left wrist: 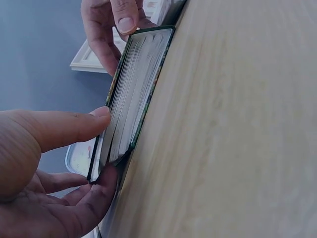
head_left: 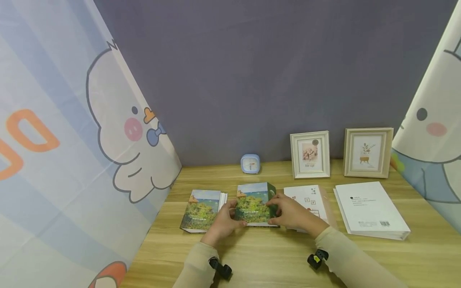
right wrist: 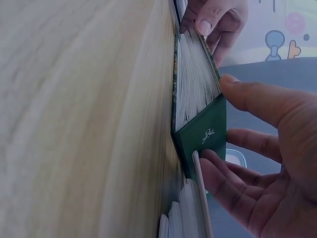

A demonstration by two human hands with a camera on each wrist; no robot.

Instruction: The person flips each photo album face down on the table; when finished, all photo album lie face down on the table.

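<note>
A thick photo album [head_left: 253, 204] with a painted seaside cover and a green spine [right wrist: 200, 136] sits on the wooden table between both hands. My left hand [head_left: 226, 220] grips its left side, thumb on the cover's edge and fingers at the page side, seen in the left wrist view. At the spine side, my right hand [head_left: 289, 210] holds it with the thumb at the cover's lower corner and the fingers along the spine. White page edges [left wrist: 136, 82] face me. A matching photo album [head_left: 202, 210] lies just left of my left hand.
A white album with a pinkish spine [head_left: 306, 199] lies close by my right hand, and a larger white album [head_left: 371, 208] farther right. Behind stand a light-blue clock [head_left: 250, 164] and two picture frames [head_left: 310, 155], near the grey back wall [head_left: 252, 80].
</note>
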